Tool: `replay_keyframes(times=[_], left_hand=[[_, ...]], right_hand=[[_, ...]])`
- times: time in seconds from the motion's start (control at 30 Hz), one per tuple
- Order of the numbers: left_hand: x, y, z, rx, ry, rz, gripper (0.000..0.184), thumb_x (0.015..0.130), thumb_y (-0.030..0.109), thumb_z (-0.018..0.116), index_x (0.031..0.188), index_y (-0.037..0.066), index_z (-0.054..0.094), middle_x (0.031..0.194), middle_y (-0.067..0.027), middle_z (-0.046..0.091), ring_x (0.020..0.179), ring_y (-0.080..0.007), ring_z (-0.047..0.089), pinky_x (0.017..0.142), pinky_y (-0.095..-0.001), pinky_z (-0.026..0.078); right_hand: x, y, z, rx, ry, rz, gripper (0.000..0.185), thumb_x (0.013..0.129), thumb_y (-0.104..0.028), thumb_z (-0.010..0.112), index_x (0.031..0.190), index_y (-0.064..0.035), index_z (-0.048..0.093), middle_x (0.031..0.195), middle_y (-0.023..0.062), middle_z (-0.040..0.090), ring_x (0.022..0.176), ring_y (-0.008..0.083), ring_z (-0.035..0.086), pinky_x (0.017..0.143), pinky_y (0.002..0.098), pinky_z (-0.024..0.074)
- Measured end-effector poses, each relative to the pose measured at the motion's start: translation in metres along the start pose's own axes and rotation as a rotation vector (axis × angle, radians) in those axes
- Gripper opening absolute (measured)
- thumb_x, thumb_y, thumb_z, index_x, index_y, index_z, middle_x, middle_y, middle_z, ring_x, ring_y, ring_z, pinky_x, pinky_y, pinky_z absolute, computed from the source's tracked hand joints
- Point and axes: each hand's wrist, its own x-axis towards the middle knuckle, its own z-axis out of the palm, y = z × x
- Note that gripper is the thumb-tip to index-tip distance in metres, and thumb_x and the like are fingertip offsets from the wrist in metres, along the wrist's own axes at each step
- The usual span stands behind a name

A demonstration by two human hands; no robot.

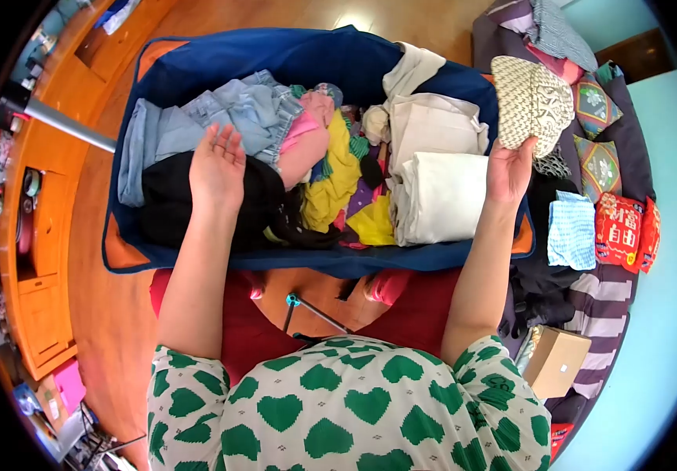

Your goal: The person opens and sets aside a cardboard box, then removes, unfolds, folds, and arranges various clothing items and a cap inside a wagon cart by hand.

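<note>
A blue fabric storage bin (323,263) with orange corners holds piled clothes. My left hand (218,169) is open, palm up, above light blue denim (236,110) and a black garment (174,192) at the bin's left side. My right hand (511,169) pinches the lower edge of a cream patterned knit cap (531,102) over the bin's right edge. Yellow (331,184) and pink (305,145) clothes lie in the middle. Folded white cloth (442,196) and beige cloth (436,125) fill the right part; another beige piece (413,69) hangs over the back rim.
At right, a sofa (601,302) holds cushions (599,165), a red package (619,228), blue checked cloth (571,229) and a cardboard box (556,363). Wooden cabinets (44,314) stand at left. A grey pole (72,125) reaches the bin's left side. Tripod legs (315,312) show between my knees.
</note>
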Motion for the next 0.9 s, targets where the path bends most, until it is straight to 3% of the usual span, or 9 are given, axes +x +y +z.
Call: replay_keyframes(times=[0.1, 0.2, 0.33, 0.4, 0.47, 0.53, 0.67, 0.77, 0.9], left_hand=[[0.011, 0.036, -0.008, -0.046, 0.027, 0.193, 0.038, 0.104, 0.024, 0.051, 0.135, 0.003, 0.048, 0.118, -0.0067, 0.057, 0.102, -0.0174, 0.057, 0.086, -0.0282, 0.047], [0.017, 0.071, -0.014, -0.097, 0.105, 0.314, 0.033, 0.103, 0.02, 0.051, 0.131, 0.003, 0.05, 0.116, -0.0065, 0.057, 0.1, -0.0172, 0.056, 0.085, -0.0282, 0.047], [0.022, 0.092, -0.026, -0.17, 0.172, 0.394, 0.029, 0.102, 0.019, 0.053, 0.127, 0.003, 0.052, 0.113, -0.0061, 0.057, 0.099, -0.0169, 0.056, 0.083, -0.0279, 0.047], [0.022, 0.097, -0.025, -0.195, 0.224, 0.393, 0.03, 0.103, 0.019, 0.053, 0.128, 0.003, 0.052, 0.111, -0.0051, 0.058, 0.099, -0.0166, 0.056, 0.084, -0.0281, 0.046], [0.022, 0.1, -0.025, -0.212, 0.232, 0.408, 0.031, 0.103, 0.019, 0.052, 0.129, 0.003, 0.052, 0.111, -0.0048, 0.058, 0.1, -0.0162, 0.056, 0.085, -0.028, 0.045], [0.02, 0.102, -0.024, -0.216, 0.23, 0.409, 0.031, 0.104, 0.02, 0.05, 0.13, 0.004, 0.052, 0.112, -0.004, 0.058, 0.1, -0.0154, 0.056, 0.086, -0.028, 0.044], [0.026, 0.1, -0.031, -0.242, 0.239, 0.417, 0.025, 0.101, 0.016, 0.054, 0.123, 0.004, 0.054, 0.106, -0.0053, 0.061, 0.095, -0.0174, 0.059, 0.08, -0.029, 0.048], [0.027, 0.098, -0.033, -0.245, 0.244, 0.407, 0.026, 0.1, 0.016, 0.055, 0.123, 0.004, 0.054, 0.108, -0.0054, 0.061, 0.095, -0.0172, 0.06, 0.08, -0.0287, 0.048], [0.024, 0.101, -0.035, -0.221, 0.241, 0.41, 0.026, 0.1, 0.019, 0.055, 0.122, 0.005, 0.056, 0.109, -0.0044, 0.061, 0.096, -0.0162, 0.059, 0.082, -0.0286, 0.046]], right_hand=[[-0.017, 0.018, -0.013, -0.085, 0.011, 0.202, 0.047, 0.108, -0.023, 0.046, 0.15, -0.0033, 0.042, 0.157, 0.0127, 0.042, 0.143, 0.0277, 0.042, 0.123, 0.0485, 0.0275], [-0.041, 0.046, -0.009, -0.521, 0.305, 0.377, 0.051, 0.108, -0.025, 0.048, 0.153, -0.0043, 0.036, 0.155, 0.0127, 0.044, 0.141, 0.0277, 0.045, 0.119, 0.0439, 0.0361], [-0.07, 0.085, -0.007, -0.916, 0.271, 0.853, 0.065, 0.103, -0.021, 0.059, 0.157, -0.0061, 0.026, 0.146, 0.0116, 0.052, 0.129, 0.0255, 0.056, 0.106, 0.0389, 0.048], [-0.075, 0.096, -0.003, -1.508, 0.284, 1.163, 0.067, 0.101, -0.018, 0.062, 0.157, -0.0068, 0.027, 0.14, 0.0153, 0.056, 0.124, 0.0281, 0.058, 0.101, 0.0396, 0.0494], [-0.078, 0.12, 0.005, -2.339, -0.352, 0.783, 0.065, 0.095, -0.015, 0.067, 0.151, -0.0066, 0.036, 0.128, 0.0233, 0.061, 0.114, 0.0381, 0.062, 0.097, 0.0415, 0.0501], [-0.07, 0.151, 0.008, -2.45, -0.779, 0.212, 0.061, 0.092, -0.014, 0.069, 0.146, -0.0057, 0.043, 0.122, 0.0251, 0.064, 0.108, 0.0431, 0.062, 0.095, 0.0419, 0.0502], [-0.063, 0.262, 0.026, -1.7, -0.72, 0.652, 0.068, 0.083, -0.024, 0.081, 0.141, -0.0044, 0.051, 0.119, 0.0208, 0.066, 0.109, 0.0395, 0.064, 0.097, 0.0418, 0.05], [-0.099, 0.324, 0.022, -1.972, -0.799, 0.29, 0.07, 0.081, -0.025, 0.083, 0.141, -0.0051, 0.051, 0.108, 0.0176, 0.067, 0.099, 0.0359, 0.065, 0.088, 0.0406, 0.0518], [-0.104, 0.331, 0.013, -1.945, -0.942, 0.319, 0.058, 0.08, -0.02, 0.081, 0.129, -0.0019, 0.057, 0.101, 0.018, 0.064, 0.092, 0.0373, 0.063, 0.081, 0.0415, 0.0515]])
